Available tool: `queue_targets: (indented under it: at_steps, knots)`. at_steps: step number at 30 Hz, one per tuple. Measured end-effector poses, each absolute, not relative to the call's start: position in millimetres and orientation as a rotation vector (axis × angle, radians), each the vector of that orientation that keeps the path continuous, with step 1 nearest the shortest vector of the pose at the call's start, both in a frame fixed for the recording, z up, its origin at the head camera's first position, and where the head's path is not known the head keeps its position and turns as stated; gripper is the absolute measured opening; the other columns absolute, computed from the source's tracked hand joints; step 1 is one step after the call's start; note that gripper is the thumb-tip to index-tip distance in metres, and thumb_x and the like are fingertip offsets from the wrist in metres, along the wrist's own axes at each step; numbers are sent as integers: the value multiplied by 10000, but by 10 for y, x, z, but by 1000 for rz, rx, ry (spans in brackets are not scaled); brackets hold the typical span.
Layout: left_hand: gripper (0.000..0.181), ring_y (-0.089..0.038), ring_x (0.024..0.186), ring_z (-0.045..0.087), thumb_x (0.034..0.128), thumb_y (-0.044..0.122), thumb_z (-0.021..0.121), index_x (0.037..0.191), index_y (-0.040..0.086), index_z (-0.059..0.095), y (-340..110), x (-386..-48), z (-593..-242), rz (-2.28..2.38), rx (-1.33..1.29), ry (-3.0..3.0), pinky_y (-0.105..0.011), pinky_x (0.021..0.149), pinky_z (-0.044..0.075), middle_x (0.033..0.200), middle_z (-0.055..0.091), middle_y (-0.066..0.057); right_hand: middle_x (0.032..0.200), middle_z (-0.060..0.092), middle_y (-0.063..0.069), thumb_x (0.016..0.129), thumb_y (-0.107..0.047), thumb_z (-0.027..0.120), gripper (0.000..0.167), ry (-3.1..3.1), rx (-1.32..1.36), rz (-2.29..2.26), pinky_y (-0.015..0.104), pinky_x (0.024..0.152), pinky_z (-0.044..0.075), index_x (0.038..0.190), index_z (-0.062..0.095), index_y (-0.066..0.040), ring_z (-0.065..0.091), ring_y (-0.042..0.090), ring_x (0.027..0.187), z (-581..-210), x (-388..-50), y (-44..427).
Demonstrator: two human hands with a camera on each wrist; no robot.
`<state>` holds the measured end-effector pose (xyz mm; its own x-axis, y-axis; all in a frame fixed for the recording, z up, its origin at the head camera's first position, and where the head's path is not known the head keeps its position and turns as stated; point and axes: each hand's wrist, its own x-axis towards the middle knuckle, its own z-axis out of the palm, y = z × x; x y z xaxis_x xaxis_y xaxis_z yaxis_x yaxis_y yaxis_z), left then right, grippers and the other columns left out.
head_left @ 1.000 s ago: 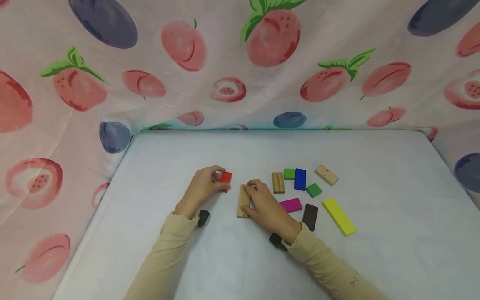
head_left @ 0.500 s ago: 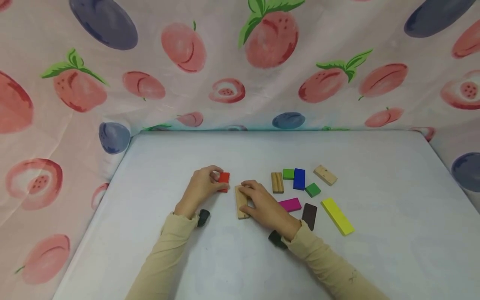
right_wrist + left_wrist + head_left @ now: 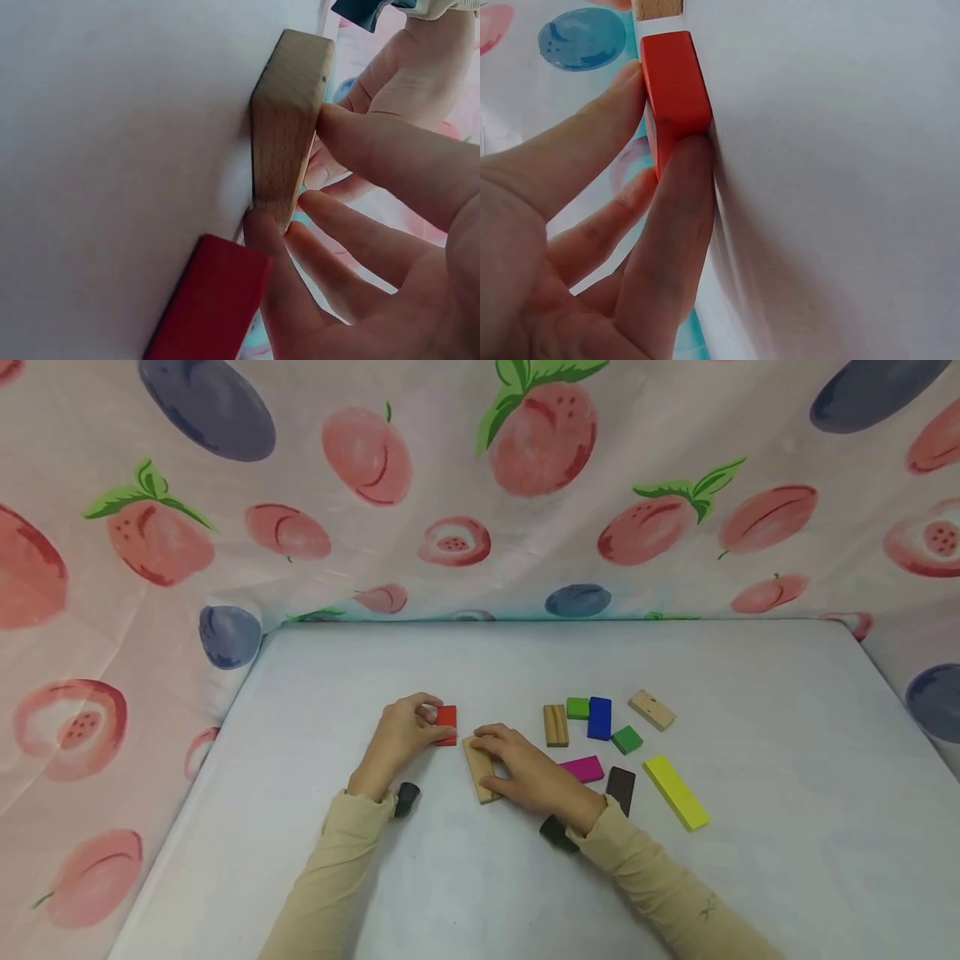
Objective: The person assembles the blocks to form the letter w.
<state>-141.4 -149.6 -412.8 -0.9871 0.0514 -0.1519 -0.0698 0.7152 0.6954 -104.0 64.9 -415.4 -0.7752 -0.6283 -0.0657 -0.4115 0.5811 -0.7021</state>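
My left hand (image 3: 399, 737) pinches a small red block (image 3: 447, 725) on the white table; in the left wrist view the thumb and fingers are at the sides of the red block (image 3: 676, 82). A long plain wooden block (image 3: 478, 770) lies just to its right, tilted, its top end towards the red one. My right hand (image 3: 534, 770) holds this wooden block along its right side. In the right wrist view the thumb is at one end of the wooden block (image 3: 285, 127) and a fingertip at the other. A narrow gap separates the two held blocks in the head view.
Right of the hands lie a grooved wooden block (image 3: 556, 726), light green (image 3: 577, 708), blue (image 3: 600, 718), green (image 3: 627, 740), magenta (image 3: 583, 769), dark brown (image 3: 620, 789) and yellow (image 3: 677, 792) blocks, and another wooden block (image 3: 652, 709). Fruit-patterned cloth (image 3: 540, 543) rises behind the table.
The wooden block has moved left towards the red block and turned, its far end swinging left. My right hand moved with it. The red block has shifted slightly left.
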Motion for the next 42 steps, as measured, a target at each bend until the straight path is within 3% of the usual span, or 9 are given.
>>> queue_targets:
  at_steps: [7, 12, 32, 42]
  knots:
    - [452, -211, 842, 635, 801, 221, 841, 1173, 33, 666, -1507, -1401, -4145, 1153, -21, 2765, -375, 796, 538, 945, 684, -92, 1401, 440, 173, 897, -87, 729, 527, 2490, -785, -1051, 410, 1007, 510, 1372, 526, 20, 584, 264, 1166, -4154, -1049, 644]
    - [453, -230, 863, 638, 798, 227, 843, 1160, 22, 664, -1514, -1386, -4136, 1165, -45, 2765, -386, 803, 541, 966, 687, -109, 1334, 496, 158, 895, -84, 731, 544, 2480, -758, -1056, 377, 945, 541, 1383, 520, 35, 607, 228, 1074, -4145, -1058, 633]
    - [438, -282, 924, 668, 796, 196, 845, 1125, -22, 656, -1520, -1341, -4135, 1242, -132, 2739, -404, 825, 548, 1066, 676, -170, 1377, 502, 124, 926, -88, 696, 538, 2411, -753, -1042, 373, 990, 524, 1420, 509, 14, 579, 205, 1137, -4136, -1057, 620]
    - [426, -229, 791, 672, 778, 182, 858, 1084, -28, 647, -1515, -1317, -4136, 1274, -154, 2739, -304, 697, 516, 1042, 646, -182, 1371, 511, 123, 925, -59, 686, 518, 2365, -785, -1043, 372, 989, 528, 1411, 521, 15, 595, 195, 1102, -4143, -1054, 620]
